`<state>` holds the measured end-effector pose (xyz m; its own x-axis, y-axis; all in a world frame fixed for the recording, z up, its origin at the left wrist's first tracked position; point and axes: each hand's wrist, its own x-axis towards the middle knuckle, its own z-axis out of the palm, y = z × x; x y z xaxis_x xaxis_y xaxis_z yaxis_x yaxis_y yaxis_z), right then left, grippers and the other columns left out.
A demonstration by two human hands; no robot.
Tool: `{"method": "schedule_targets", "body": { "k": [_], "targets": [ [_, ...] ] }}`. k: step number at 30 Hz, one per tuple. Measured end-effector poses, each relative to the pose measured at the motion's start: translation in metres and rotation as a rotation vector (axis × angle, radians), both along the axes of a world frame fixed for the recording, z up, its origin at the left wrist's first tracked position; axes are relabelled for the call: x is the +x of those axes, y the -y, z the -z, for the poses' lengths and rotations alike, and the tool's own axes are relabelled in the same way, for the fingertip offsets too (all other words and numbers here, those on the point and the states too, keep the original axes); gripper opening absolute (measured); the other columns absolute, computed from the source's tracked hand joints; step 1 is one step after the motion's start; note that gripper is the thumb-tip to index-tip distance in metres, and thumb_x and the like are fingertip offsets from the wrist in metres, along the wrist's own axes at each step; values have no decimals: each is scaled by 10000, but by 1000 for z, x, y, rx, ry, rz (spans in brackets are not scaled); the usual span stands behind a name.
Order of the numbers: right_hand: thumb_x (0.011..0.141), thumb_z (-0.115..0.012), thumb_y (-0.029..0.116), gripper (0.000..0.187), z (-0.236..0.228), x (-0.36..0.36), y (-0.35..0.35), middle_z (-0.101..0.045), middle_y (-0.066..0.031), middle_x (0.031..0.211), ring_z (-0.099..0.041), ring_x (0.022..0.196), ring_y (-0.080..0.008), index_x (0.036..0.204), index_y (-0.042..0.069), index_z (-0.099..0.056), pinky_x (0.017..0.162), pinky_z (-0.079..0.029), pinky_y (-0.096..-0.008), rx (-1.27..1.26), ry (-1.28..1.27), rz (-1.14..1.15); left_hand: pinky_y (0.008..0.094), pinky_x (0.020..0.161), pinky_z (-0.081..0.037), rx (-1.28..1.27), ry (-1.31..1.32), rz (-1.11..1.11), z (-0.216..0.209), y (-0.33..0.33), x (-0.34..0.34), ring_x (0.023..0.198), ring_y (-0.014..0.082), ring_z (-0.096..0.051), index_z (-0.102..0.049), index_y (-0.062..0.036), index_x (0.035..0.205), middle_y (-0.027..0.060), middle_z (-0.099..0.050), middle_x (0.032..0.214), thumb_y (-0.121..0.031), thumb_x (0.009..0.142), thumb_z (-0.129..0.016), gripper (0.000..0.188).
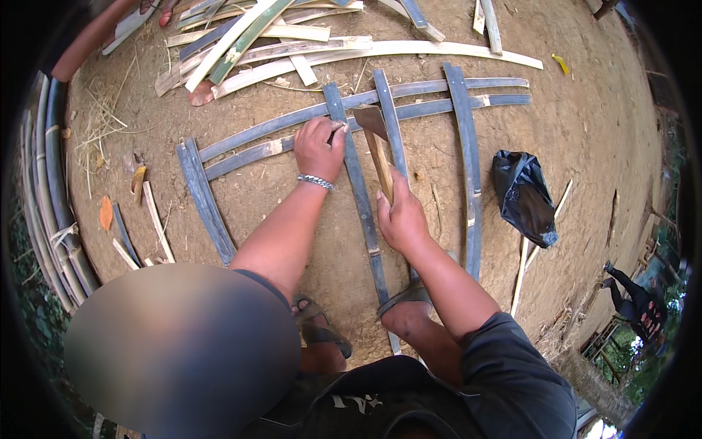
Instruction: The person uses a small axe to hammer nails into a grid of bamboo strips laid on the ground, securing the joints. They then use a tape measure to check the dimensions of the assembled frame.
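From my end of the feed, the lattice (358, 183) of flat bamboo strips lies on the bare ground (439, 132), just ahead of the feet. My left hand (319, 150) is at the lower crosswise strip (248, 156), right beside where a long upright strip (352, 157) crosses it. Its fingers are curled in; whether they pinch something small at the tips, I cannot tell. My right hand (402, 219) has its fingers wrapped around the lower wooden handle of a hatchet (377, 157), the dark, broad head uppermost.

I judge the strips light and springy: stiff across their width, bending along their length, and liable to split near the ends. I would take them by the flat faces close to a crossing, clear of the edges, which may be sharp. The hatchet should feel head-heavy, its wood offering decent friction, so a low, firm grip suits it.
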<state>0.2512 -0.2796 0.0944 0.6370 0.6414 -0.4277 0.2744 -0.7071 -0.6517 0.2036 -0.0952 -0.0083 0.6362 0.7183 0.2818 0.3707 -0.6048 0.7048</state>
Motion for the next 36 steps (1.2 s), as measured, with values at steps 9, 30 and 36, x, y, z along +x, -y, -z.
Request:
{"method": "schedule_targets", "body": {
  "k": [9,30,36],
  "targets": [
    [984,-560,161,550,6,-4,1,-582,-307,1318,-599,1130,-504,1486,49,-364,961,-503,-525,12,-5,-11,519,1203,-255,274,-352,-100,0,-66,-2,1456,300,-375,-501,-97,1461,137,-473,1513,-298,1023,-504,482],
    [989,-566,165,543,-25,-4,-19,-608,-343,1242,-636,1041,-521,1472,16,-367,909,-519,-537,151,49,53,557,1256,-70,234,-743,-7,-6,-68,11,1566,300,-143,-223,-95,1614,131,-187,1689,-640,974,-432,866],
    [985,-581,170,547,9,-4,-19,-605,-344,1253,-645,1038,-519,1473,28,-379,902,-532,-538,-110,-102,-33,561,1256,-65,210,-742,3,-8,-67,17,1570,297,-126,-217,-90,1614,130,-181,1691,-637,973,-433,870]
  ]
}}
